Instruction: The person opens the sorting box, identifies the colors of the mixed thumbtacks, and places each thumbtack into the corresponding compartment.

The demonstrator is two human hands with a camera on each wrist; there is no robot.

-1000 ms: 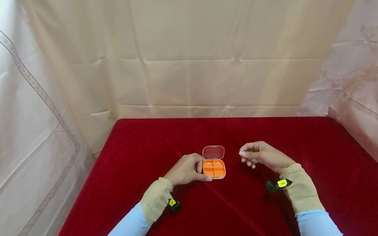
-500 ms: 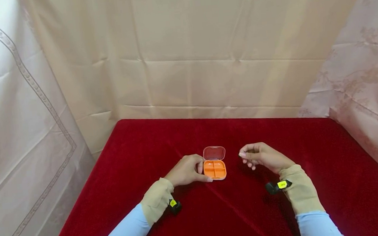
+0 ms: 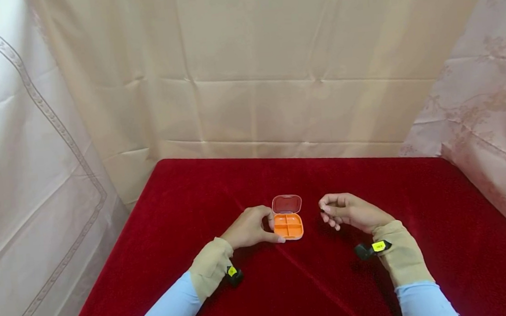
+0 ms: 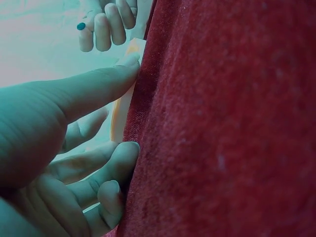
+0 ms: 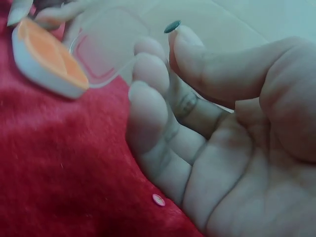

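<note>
A small orange pill box [image 3: 288, 226] with several compartments lies on the red cloth, its clear lid [image 3: 286, 204] swung up and back. My left hand [image 3: 251, 227] grips the box at its left side, with the thumb along the near edge and the fingers behind. Right of the box, my right hand [image 3: 352, 211] pinches a small dark green oval pill [image 5: 172, 26] between thumb and index fingertip. Its other fingers are curled in. The left wrist view also shows the green pill [image 4: 81, 26] at those fingertips. The compartments in the head view show only orange.
A small pink oval piece [image 5: 158, 200] lies on the cloth below my right hand in the right wrist view. The red cloth [image 3: 220, 191] covers the table, with beige curtains [image 3: 245, 68] behind its far edge and pale curtains at both sides.
My right hand has dipped very slightly, and the fingertips around the pill have shifted a little. My left hand and the pill box have stayed nearly in place.
</note>
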